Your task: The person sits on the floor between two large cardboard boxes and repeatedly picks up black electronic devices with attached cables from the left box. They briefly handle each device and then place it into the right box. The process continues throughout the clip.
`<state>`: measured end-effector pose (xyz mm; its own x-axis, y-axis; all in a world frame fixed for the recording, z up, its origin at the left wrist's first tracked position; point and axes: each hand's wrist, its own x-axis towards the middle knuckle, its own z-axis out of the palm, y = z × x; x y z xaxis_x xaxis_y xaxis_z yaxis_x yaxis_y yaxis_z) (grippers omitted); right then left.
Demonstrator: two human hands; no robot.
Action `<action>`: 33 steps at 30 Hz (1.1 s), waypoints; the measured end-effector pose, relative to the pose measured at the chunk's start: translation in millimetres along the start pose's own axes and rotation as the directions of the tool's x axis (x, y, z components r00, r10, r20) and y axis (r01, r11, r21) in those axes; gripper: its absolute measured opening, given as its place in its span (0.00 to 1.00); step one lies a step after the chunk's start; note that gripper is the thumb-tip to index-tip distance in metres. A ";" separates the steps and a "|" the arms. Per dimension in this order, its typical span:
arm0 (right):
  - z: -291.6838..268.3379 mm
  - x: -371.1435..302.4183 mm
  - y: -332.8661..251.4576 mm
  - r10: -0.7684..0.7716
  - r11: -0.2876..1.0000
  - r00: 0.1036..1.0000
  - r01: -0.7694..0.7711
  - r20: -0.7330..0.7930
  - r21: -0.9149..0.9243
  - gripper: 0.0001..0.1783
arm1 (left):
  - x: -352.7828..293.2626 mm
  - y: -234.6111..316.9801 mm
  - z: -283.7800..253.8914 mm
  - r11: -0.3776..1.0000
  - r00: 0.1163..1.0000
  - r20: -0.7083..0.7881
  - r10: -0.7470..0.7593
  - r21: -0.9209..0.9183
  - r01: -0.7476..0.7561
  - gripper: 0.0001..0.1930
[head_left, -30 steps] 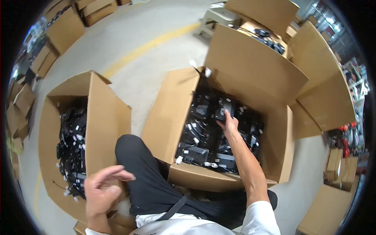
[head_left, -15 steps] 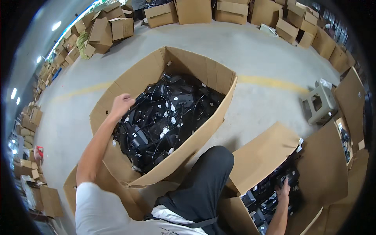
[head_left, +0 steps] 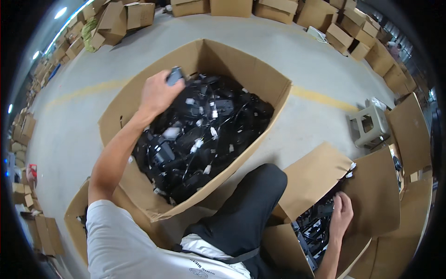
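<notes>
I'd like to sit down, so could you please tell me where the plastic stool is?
In the head view, the plastic stool stands toward the right, just beyond the raised cardboard flap and near the yellow floor line.

Small grey device (head_left: 175,76) in left fingers (head_left: 162,77)

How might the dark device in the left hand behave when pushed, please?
The dark device looks blocky, so probably stiff; its flat face suggests it would hardly roll. The left hand alone holds it, so probably fairly light.

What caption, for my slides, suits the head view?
Left hand holding a dark part over one carton, right hand at another carton
</notes>
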<state>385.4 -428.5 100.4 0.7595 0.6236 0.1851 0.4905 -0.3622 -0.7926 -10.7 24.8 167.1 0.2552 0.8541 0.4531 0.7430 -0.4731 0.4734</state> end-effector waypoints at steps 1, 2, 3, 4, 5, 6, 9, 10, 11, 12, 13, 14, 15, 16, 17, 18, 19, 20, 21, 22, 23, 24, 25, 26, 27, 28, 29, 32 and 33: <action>25.0 -6.3 -53.1 -0.071 0.997 0.996 0.069 0.059 0.043 0.18 | -5.4 22.3 -8.3 0.988 0.999 -0.011 0.033 -0.151 -0.034 0.22; 45.3 -9.4 -91.9 -0.275 0.946 0.941 0.301 0.198 -0.117 0.25 | -13.9 46.4 -19.2 0.958 0.995 0.095 0.033 -0.288 -0.004 0.21; 74.8 -18.5 -137.3 -0.403 0.905 0.888 0.423 0.223 -0.049 0.37 | -23.9 67.6 -26.1 0.908 0.979 0.196 0.049 -0.417 0.038 0.20; 103.3 -22.1 -169.3 -0.588 0.792 0.791 0.606 0.169 -0.079 0.36 | -32.5 85.4 -30.9 0.825 0.927 0.374 0.038 -0.536 0.182 0.19; 125.1 -23.6 -190.4 -0.692 0.703 0.710 0.704 0.130 -0.101 0.37 | -42.0 99.5 -34.9 0.716 0.839 0.540 0.062 -0.610 0.340 0.20; 144.7 -24.6 -212.1 -0.782 0.603 0.617 0.785 0.086 -0.141 0.37 | -53.8 113.9 -37.3 0.624 0.805 0.585 0.098 -0.666 0.408 0.19; 165.4 -20.8 -201.9 -0.818 0.574 0.572 0.811 -0.055 -0.113 0.39 | -53.3 124.0 -57.4 0.432 0.678 0.703 0.215 -0.691 0.580 0.24; 159.3 -22.6 -197.4 -0.779 0.627 0.624 0.777 -0.066 -0.050 0.37 | -45.2 103.9 -59.0 0.454 0.630 0.752 0.193 -0.638 0.623 0.26; 152.4 -25.1 -192.3 -0.735 0.675 0.674 0.738 -0.074 0.014 0.36 | -40.4 76.8 -50.6 0.474 0.579 0.797 0.170 -0.582 0.661 0.28; 143.0 -28.9 -186.5 -0.639 0.756 0.763 0.647 -0.099 0.098 0.30 | -42.6 47.8 -28.3 0.700 0.702 0.708 0.077 -0.540 0.468 0.27; 132.7 -30.5 -170.3 -0.533 0.826 0.841 0.541 -0.092 0.158 0.26 | -43.3 -11.3 0.4 0.933 0.789 0.564 0.244 -0.359 -0.031 0.23; 113.0 -35.2 -164.4 -0.358 0.902 0.933 0.355 -0.037 0.244 0.25 | -53.2 -39.0 10.7 0.959 0.763 0.614 0.201 0.034 -0.280 0.19; 99.8 -37.5 -153.9 -0.320 0.906 0.945 0.327 -0.071 0.269 0.23 | -71.6 -97.1 27.6 0.929 0.767 0.621 0.164 0.164 -0.332 0.20; 89.5 -40.0 -137.6 -0.299 0.894 0.948 0.318 -0.107 0.315 0.22 | -83.1 -142.3 37.6 0.863 0.665 0.744 -0.067 0.378 -0.336 0.20; 80.0 -42.2 -121.1 -0.269 0.886 0.953 0.302 -0.141 0.353 0.21 | -97.7 -176.4 43.8 0.816 0.553 0.803 -0.221 0.463 -0.347 0.22; 66.2 -43.6 -110.2 -0.291 0.906 0.940 0.331 -0.179 0.263 0.20 | -107.2 -178.5 52.8 0.801 0.575 0.796 -0.188 0.463 -0.379 0.25; 53.9 -47.4 -104.0 -0.316 0.919 0.925 0.354 -0.210 0.177 0.19 | -111.1 -174.5 55.0 0.783 0.599 0.785 -0.160 0.470 -0.408 0.28; 44.3 -51.3 -102.0 -0.290 0.933 0.934 0.324 -0.209 0.156 0.19 | -110.3 -170.0 51.2 0.820 0.577 0.793 -0.195 0.454 -0.348 0.31; 38.3 -58.5 -96.9 -0.199 0.943 0.958 0.245 -0.206 0.225 0.19 | -109.4 -164.8 48.2 0.851 0.552 0.802 -0.230 0.441 -0.285 0.35; 33.1 -63.9 -92.9 -0.118 0.933 0.973 0.176 -0.196 0.313 0.19 | -110.4 -175.8 37.4 0.936 0.484 0.854 -0.194 0.308 -0.169 0.38; 26.1 -66.7 -89.8 -0.035 0.916 0.980 0.111 -0.198 0.386 0.19 | -109.4 -166.3 34.1 0.962 0.394 0.896 -0.203 0.257 -0.089 0.41; 21.3 -70.0 -90.4 -0.039 0.909 0.971 0.133 -0.237 0.395 0.20 | -112.3 -157.4 27.3 0.975 0.398 0.907 -0.140 0.197 -0.104 0.41; 19.3 -74.1 -80.7 0.046 0.854 0.976 0.073 -0.214 0.516 0.20 | -110.8 -154.1 15.7 0.990 0.391 0.915 -0.100 0.130 -0.050 0.40; 19.0 -76.1 -69.4 0.070 0.828 0.977 0.056 -0.203 0.558 0.20 | -109.3 -142.9 4.5 0.994 0.409 0.910 -0.065 0.096 -0.057 0.38; 17.5 -78.1 -60.0 0.097 0.802 0.977 0.037 -0.191 0.596 0.19 | -107.6 -127.2 -5.6 0.990 0.379 0.917 -0.122 0.137 -0.014 0.37; 20.1 -78.3 -61.6 0.133 0.746 0.979 0.002 -0.153 0.666 0.17 | -113.6 -134.8 -17.7 0.987 0.469 0.873 -0.136 0.162 -0.016 0.37; 19.9 -80.1 -61.8 0.168 0.690 0.979 -0.034 -0.114 0.723 0.16 | -112.6 -135.6 -26.3 0.991 0.599 0.798 -0.071 0.126 -0.051 0.34; 19.2 -77.4 -51.6 0.218 0.618 0.971 -0.056 -0.102 0.784 0.16 | -96.2 -94.7 -57.3 0.903 0.754 0.629 -0.187 -0.193 0.385 0.16; 20.8 -75.1 -50.4 0.217 0.585 0.971 -0.046 -0.101 0.810 0.17 | -92.5 -70.2 -70.1 0.877 0.802 0.586 -0.115 -0.318 0.359 0.16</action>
<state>294.8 -442.7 114.4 0.8872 0.4566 0.0666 -0.0942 0.3204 -0.9426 -129.8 -36.1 144.9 0.4822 0.8658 -0.1340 0.5464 -0.1776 0.8185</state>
